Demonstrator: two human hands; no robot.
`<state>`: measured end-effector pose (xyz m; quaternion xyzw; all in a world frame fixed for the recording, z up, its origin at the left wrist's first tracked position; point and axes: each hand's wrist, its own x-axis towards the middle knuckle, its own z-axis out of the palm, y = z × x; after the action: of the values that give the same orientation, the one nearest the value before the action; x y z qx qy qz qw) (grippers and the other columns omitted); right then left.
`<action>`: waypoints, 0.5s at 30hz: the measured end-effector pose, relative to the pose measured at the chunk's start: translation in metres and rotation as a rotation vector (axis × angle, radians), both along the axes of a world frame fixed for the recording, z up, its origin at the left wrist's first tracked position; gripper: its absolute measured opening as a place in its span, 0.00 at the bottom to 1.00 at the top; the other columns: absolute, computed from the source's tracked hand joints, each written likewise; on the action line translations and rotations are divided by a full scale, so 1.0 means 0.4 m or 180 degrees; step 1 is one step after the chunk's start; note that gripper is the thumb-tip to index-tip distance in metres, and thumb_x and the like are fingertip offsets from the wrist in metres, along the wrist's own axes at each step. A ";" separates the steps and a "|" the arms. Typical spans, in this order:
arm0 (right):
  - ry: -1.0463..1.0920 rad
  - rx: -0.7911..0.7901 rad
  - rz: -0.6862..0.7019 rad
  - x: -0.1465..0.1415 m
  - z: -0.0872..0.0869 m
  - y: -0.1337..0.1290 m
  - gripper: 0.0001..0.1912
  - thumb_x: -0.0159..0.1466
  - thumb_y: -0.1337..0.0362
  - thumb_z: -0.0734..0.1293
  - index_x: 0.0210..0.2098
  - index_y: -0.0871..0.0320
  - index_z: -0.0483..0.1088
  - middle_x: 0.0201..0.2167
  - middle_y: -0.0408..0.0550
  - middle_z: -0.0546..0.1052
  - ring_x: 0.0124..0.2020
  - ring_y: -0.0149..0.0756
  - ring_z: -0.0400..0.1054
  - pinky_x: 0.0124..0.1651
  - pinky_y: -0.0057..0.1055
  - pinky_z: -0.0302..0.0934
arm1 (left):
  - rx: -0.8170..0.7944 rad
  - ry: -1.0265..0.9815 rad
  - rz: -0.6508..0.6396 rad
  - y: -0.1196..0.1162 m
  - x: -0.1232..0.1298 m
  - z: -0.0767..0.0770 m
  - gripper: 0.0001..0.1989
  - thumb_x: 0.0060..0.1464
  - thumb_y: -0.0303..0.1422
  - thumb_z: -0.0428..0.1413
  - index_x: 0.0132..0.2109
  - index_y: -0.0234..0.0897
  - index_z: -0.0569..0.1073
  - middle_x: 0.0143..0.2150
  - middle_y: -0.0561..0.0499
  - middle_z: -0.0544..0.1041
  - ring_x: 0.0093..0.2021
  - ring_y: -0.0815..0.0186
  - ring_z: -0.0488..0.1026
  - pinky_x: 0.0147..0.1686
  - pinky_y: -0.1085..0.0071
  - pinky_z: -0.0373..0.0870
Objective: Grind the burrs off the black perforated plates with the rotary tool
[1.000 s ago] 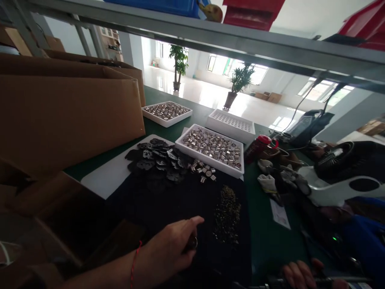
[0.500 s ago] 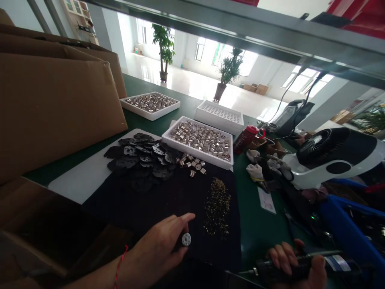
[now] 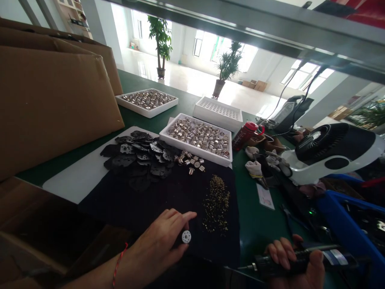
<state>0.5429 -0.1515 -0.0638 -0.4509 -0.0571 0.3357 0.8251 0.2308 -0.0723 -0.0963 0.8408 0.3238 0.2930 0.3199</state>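
Left hand (image 3: 156, 237) half open at perforated white disc (image 3: 186, 237) over black cloth (image 3: 180, 196), grip unclear; right hand (image 3: 288, 257) curled shut around black rotary tool (image 3: 270, 264), just right of cloth.

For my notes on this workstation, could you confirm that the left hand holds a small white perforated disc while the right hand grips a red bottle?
Not quite: in the head view, the right hand grips a black handheld rotary tool instead. The left hand does hold the small white perforated disc.
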 end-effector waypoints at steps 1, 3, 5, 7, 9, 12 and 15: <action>0.0004 -0.0010 -0.0019 -0.001 0.001 0.001 0.37 0.41 0.45 0.88 0.42 0.54 0.73 0.23 0.30 0.61 0.18 0.21 0.52 0.20 0.20 0.60 | 0.0011 -0.0062 0.0009 0.002 0.001 0.010 0.46 0.54 0.14 0.58 0.73 0.53 0.58 0.49 0.56 0.78 0.50 0.59 0.76 0.60 0.56 0.75; 0.0029 -0.0040 -0.0052 -0.004 0.005 0.003 0.38 0.39 0.46 0.89 0.41 0.54 0.73 0.23 0.30 0.61 0.18 0.22 0.52 0.19 0.20 0.60 | -0.0016 -0.0072 -0.0027 0.009 0.003 0.034 0.46 0.54 0.13 0.57 0.73 0.52 0.58 0.49 0.56 0.78 0.49 0.60 0.76 0.56 0.60 0.76; 0.0038 -0.0061 -0.0053 -0.006 0.007 0.005 0.39 0.38 0.46 0.89 0.41 0.54 0.72 0.22 0.30 0.61 0.18 0.22 0.52 0.19 0.20 0.60 | -0.0087 0.0037 -0.0126 0.015 0.003 0.056 0.44 0.55 0.13 0.57 0.73 0.50 0.58 0.50 0.56 0.79 0.50 0.60 0.76 0.54 0.62 0.76; 0.0019 -0.0073 -0.0056 -0.006 0.009 0.007 0.39 0.38 0.46 0.89 0.40 0.53 0.72 0.22 0.29 0.60 0.17 0.21 0.51 0.19 0.20 0.59 | -0.0163 0.0165 -0.0210 0.018 0.002 0.067 0.42 0.56 0.13 0.57 0.72 0.47 0.59 0.51 0.55 0.79 0.50 0.60 0.76 0.55 0.62 0.76; 0.0009 -0.0091 -0.0065 -0.006 0.009 0.008 0.39 0.37 0.45 0.89 0.40 0.53 0.72 0.22 0.29 0.60 0.17 0.21 0.51 0.19 0.20 0.59 | -0.0212 0.0198 -0.0234 0.019 0.000 0.067 0.42 0.56 0.13 0.57 0.72 0.46 0.60 0.51 0.54 0.79 0.51 0.60 0.76 0.55 0.62 0.76; 0.0012 -0.0141 -0.0043 -0.002 0.007 0.005 0.39 0.37 0.45 0.89 0.41 0.53 0.73 0.22 0.30 0.60 0.18 0.22 0.51 0.19 0.21 0.60 | -0.0294 0.0181 -0.0232 0.018 -0.003 0.057 0.43 0.55 0.12 0.58 0.72 0.47 0.59 0.52 0.55 0.79 0.51 0.61 0.76 0.57 0.63 0.76; -0.0081 -0.0145 0.0086 0.009 -0.002 -0.003 0.37 0.40 0.43 0.88 0.41 0.52 0.73 0.23 0.31 0.60 0.18 0.23 0.52 0.20 0.23 0.60 | -0.0363 0.0171 -0.0266 0.019 -0.004 0.052 0.43 0.54 0.11 0.58 0.72 0.46 0.60 0.52 0.54 0.79 0.52 0.62 0.76 0.58 0.64 0.75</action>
<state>0.5464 -0.1529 -0.0645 -0.4731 -0.0660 0.3422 0.8092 0.2291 -0.0648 -0.0756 0.8416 0.3131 0.2378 0.3704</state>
